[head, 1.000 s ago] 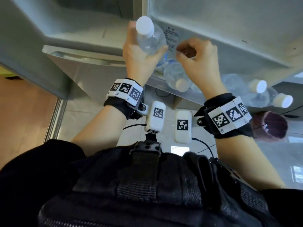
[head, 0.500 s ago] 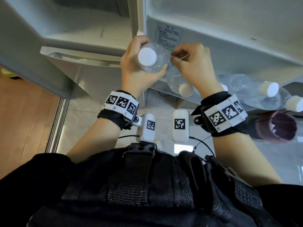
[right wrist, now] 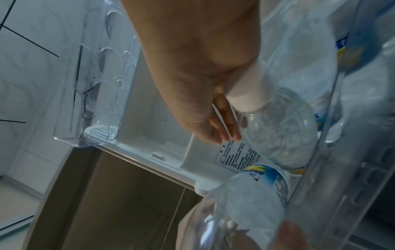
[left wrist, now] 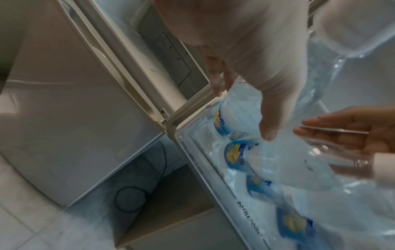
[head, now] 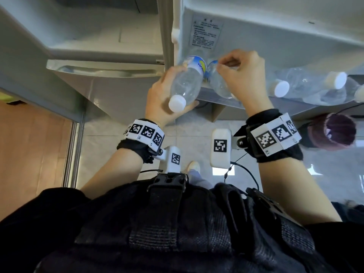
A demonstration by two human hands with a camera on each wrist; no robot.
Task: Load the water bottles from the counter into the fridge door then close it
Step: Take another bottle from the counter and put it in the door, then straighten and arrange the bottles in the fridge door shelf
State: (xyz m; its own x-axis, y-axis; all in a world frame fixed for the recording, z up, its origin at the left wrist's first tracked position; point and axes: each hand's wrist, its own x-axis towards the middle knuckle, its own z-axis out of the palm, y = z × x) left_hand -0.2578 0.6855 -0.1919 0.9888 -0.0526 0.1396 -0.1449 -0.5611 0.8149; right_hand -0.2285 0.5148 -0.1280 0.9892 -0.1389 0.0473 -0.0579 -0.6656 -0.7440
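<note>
Below, pale tiled floor, wooden floor, open fridge door

Black wrist straps carry white tag-printed blocks; black harness with buckle.

Fridge door sticker: print too small to read; bottle labels blurred.

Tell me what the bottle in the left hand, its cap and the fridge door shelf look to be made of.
Bottle in the left hand: thin clear plastic, glossy; you see straight through it, and it bears a blue and yellow printed label.
Cap: opaque white plastic, matte by the look.
Door shelf: clear rigid plastic, glossy, with moulded bubble shapes; the floor shows through it.
</note>
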